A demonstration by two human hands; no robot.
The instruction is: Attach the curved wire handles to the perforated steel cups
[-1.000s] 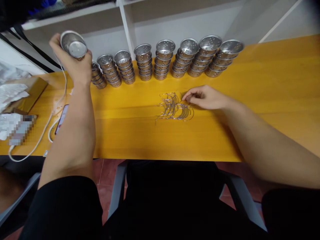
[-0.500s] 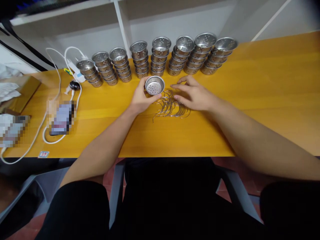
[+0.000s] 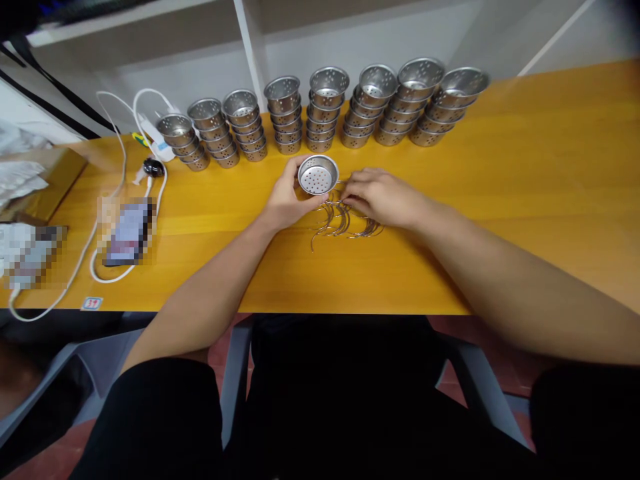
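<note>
My left hand point(image 3: 289, 198) is wrapped round the side of a perforated metal cup point(image 3: 319, 176), whose open mouth faces up toward me. Just to the right, my right hand point(image 3: 375, 195) has its fingertips pinched together over a loose pile of thin curved metal wires point(image 3: 340, 220) on the table. A wire seems to lie between those fingers, though the fingertips partly hide it. The rest of the pile spreads below both hands.
Several stacks of perforated metal cups point(image 3: 327, 100) stand in a row along the back of the yellow table point(image 3: 540, 200). To the left lie a phone point(image 3: 129, 233), white cables point(image 3: 123, 153) and a cardboard box point(image 3: 65, 175). A numbered label point(image 3: 92, 304) sits at the front edge.
My right hand has closed its fingers and come down onto the wires. The left hand still holds the cup, and the whole view has shifted slightly.
</note>
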